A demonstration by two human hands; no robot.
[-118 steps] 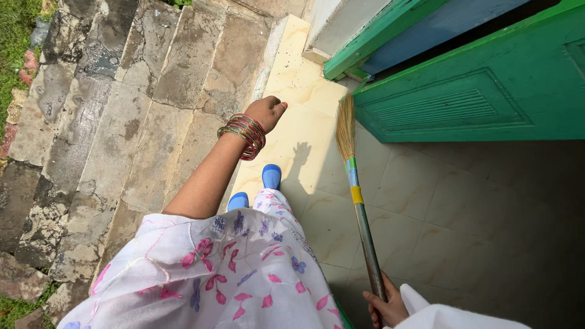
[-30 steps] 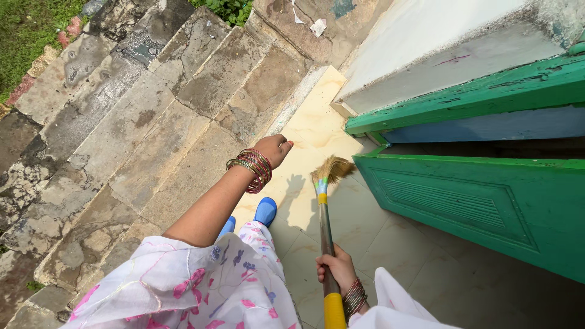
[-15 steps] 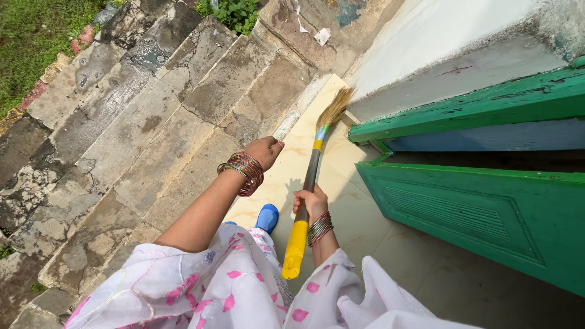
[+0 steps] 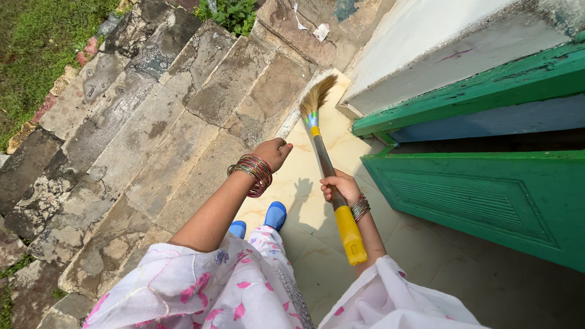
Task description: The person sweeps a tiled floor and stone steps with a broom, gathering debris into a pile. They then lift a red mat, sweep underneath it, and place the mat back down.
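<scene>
The right hand [image 4: 339, 184] is clamped round the dark shaft of the long soft-grass broom with yellow plastic handle end [image 4: 323, 155], grip just above the yellow sleeve. Bristle tuft sits far, at the cream tile's edge by the worn stone steps [image 4: 164, 122]. Broom likely light, shaft stiff, bristles floppy; mid-shaft hold looks best for control. The left hand [image 4: 273, 152] is loosely curled, holding nothing, raised left of the shaft. Green wooden door [image 4: 475, 201] stands right.
</scene>
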